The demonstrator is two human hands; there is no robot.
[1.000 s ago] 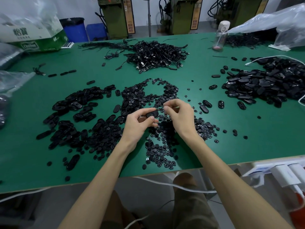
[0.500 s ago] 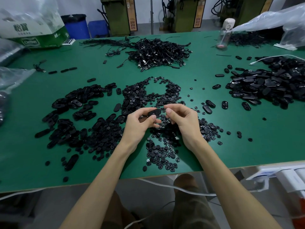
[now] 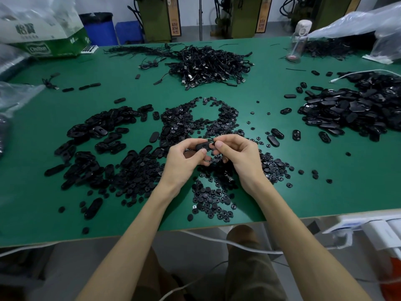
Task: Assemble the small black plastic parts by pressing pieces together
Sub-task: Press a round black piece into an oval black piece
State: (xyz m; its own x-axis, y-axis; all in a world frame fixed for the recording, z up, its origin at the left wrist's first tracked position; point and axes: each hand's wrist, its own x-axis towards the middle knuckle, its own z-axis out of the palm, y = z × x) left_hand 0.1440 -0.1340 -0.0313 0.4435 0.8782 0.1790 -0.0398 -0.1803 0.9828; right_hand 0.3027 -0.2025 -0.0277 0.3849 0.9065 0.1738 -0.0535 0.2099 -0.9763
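Nearest the counter's (image 3: 325, 203) front edge, a scatter of small round discs (image 3: 208, 198) lies between my wrists. Just past it my left hand (image 3: 184, 161) holds a black oval shell (image 3: 202, 146) above the discs, grip pinched on it with thumb and curled fingers. My right hand (image 3: 240, 157) meets the shell's right end, thumb and forefinger pinched there; whether a small piece sits between them I cannot tell. Left of the hands spreads a pile of oval shells (image 3: 97, 144), with a second pile (image 3: 351, 109) well apart at the right. Farther back lies a tangle of black cables (image 3: 208, 66) — beyond it, a clear bottle (image 3: 300, 40) and a green-and-white carton (image 3: 43, 35).
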